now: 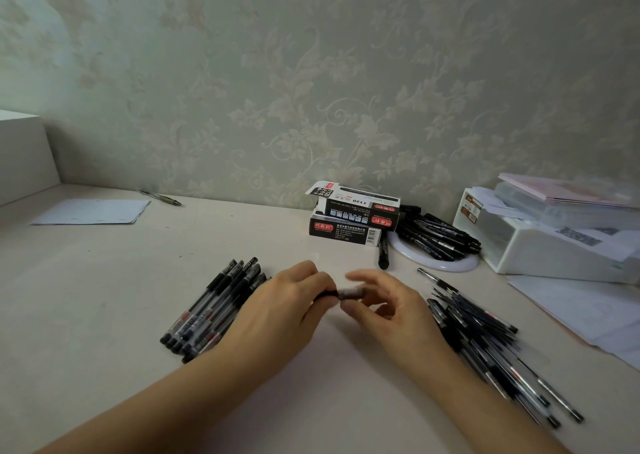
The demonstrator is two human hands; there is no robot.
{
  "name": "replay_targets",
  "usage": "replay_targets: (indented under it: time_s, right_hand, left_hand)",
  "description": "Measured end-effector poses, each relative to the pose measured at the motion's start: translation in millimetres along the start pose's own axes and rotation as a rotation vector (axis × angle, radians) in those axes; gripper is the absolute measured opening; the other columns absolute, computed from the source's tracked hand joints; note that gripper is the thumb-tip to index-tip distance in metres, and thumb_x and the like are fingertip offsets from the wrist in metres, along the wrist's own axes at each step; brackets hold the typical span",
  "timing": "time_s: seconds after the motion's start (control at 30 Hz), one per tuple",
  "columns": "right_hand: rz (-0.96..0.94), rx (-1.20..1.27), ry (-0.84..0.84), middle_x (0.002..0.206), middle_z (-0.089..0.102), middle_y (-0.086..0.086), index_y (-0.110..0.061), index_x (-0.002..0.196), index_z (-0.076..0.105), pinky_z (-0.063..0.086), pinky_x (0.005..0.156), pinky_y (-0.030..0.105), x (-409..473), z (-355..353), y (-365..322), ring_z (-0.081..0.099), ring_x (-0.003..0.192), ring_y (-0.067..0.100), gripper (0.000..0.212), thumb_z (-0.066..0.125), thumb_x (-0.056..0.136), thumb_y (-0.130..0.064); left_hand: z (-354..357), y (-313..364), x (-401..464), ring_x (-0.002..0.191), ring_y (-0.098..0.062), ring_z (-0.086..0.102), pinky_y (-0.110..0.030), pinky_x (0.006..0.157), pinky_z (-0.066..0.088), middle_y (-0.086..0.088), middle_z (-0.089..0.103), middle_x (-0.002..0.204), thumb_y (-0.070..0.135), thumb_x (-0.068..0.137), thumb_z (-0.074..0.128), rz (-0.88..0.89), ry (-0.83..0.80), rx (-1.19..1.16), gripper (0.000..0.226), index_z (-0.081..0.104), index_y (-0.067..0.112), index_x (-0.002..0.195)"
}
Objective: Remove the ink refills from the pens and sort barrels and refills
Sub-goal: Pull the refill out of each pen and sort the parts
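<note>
Pale cream counter (pixel 104 280). Grey-green wallpaper (pixel 311 72) patterned with beige leaves and scrolling vines. Row of pens (pixel 211 308) at left, clear barrels with black caps and small red marks. Loose heap of refills and barrels (pixel 485 335) at right, black and clear with touches of red. Two stacked boxes (pixel 349 219), black with white lettering and red labels. Black markers (pixel 440 233) on a white ring (pixel 450 264). White sheet of paper (pixel 93 211) far left. Translucent white case (pixel 540 242), pale pink booklet (pixel 568 190) on top.
</note>
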State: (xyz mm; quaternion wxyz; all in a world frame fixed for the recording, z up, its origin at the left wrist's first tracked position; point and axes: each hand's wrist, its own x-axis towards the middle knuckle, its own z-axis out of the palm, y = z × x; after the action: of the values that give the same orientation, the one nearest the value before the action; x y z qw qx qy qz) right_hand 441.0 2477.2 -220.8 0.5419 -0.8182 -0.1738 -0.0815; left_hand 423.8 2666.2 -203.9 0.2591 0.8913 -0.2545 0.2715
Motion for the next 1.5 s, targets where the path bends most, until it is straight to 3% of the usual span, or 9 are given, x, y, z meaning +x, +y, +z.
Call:
replay_targets:
  time_s: [0.17,0.5,0.97,1.1,1.17,1.23,1.3,1.4,1.5]
  right_hand:
    - [0.047,-0.013,0.122,0.092,0.069,-0.015,-0.035,0.106,0.066,0.048,0.074,0.012,1,-4,7,0.062,0.080,0.002,0.019,0.070,0.088,-0.030]
    - [0.026,-0.077,0.084,0.091,0.067,-0.020,-0.038,0.104,0.066,0.047,0.072,0.009,0,-5,7,0.061,0.078,0.001,0.018,0.068,0.090,-0.025]
    - [0.028,-0.107,0.081,0.092,0.067,-0.023,-0.035,0.101,0.068,0.046,0.069,0.007,-3,-4,3,0.060,0.076,0.004,0.018,0.068,0.090,-0.021]
    - [0.003,-0.153,0.100,0.087,0.068,-0.013,-0.030,0.102,0.069,0.048,0.067,0.010,-3,-3,-1,0.060,0.072,0.006,0.018,0.068,0.090,-0.017]
    - [-0.056,-0.326,0.122,0.087,0.064,-0.012,-0.026,0.100,0.068,0.048,0.067,0.014,-4,-7,-5,0.058,0.072,0.006,0.013,0.067,0.090,-0.017]
    - [-0.101,-0.686,0.159,0.091,0.057,-0.011,-0.024,0.095,0.062,0.048,0.069,0.024,-4,-18,-12,0.055,0.077,0.007,0.005,0.065,0.091,-0.024]
    - [-0.019,-0.925,0.184,0.093,0.053,-0.006,-0.021,0.089,0.054,0.044,0.068,0.029,-5,-35,-16,0.056,0.082,0.015,0.012,0.063,0.091,-0.030]
    - [0.198,-1.037,0.122,0.093,0.055,-0.002,-0.020,0.080,0.044,0.045,0.069,0.029,-8,-50,-15,0.059,0.087,0.019,0.024,0.061,0.092,-0.031]
    - [0.239,-1.064,0.085,0.101,0.058,0.002,-0.019,0.079,0.040,0.044,0.069,0.027,-8,-51,-11,0.061,0.093,0.019,0.026,0.059,0.094,-0.029]
  left_hand:
    - [-17,-19,2,0.065,-0.019,0.054,-0.027,0.049,0.033,0.010,0.051,0.082,0.034,0.090,0.057,-0.339,0.172,0.256,0.011,0.064,0.025,0.090]
    - [-29,-52,0,0.079,-0.021,0.054,-0.034,0.064,0.049,0.005,0.052,0.091,0.027,0.093,0.047,-0.601,0.060,0.343,0.014,0.060,0.023,0.099]
    - [-20,-47,-2,0.098,-0.021,0.052,-0.029,0.071,0.042,0.003,0.054,0.108,0.044,0.093,0.048,-0.544,0.027,0.422,0.031,0.058,0.026,0.117]
    - [-17,-46,-3,0.100,-0.021,0.051,-0.030,0.076,0.044,0.002,0.052,0.111,0.045,0.093,0.048,-0.532,-0.002,0.456,0.034,0.056,0.026,0.120]
    - [-17,-46,-3,0.101,-0.021,0.051,-0.031,0.077,0.045,0.002,0.051,0.111,0.045,0.093,0.049,-0.528,0.000,0.458,0.035,0.056,0.026,0.121]
    - [-16,-45,-3,0.101,-0.020,0.050,-0.031,0.077,0.044,0.003,0.051,0.112,0.046,0.092,0.048,-0.517,0.000,0.475,0.036,0.055,0.026,0.121]
    - [-15,-43,-2,0.103,-0.020,0.049,-0.030,0.079,0.042,0.004,0.050,0.113,0.047,0.092,0.048,-0.507,0.003,0.490,0.036,0.054,0.028,0.122]
    - [-11,-38,-4,0.103,-0.018,0.048,-0.030,0.081,0.040,0.005,0.049,0.112,0.047,0.092,0.047,-0.480,-0.006,0.499,0.034,0.054,0.030,0.121]
    - [-7,-34,-5,0.101,-0.017,0.048,-0.029,0.080,0.037,0.007,0.048,0.111,0.046,0.092,0.047,-0.449,-0.019,0.493,0.032,0.055,0.032,0.119]
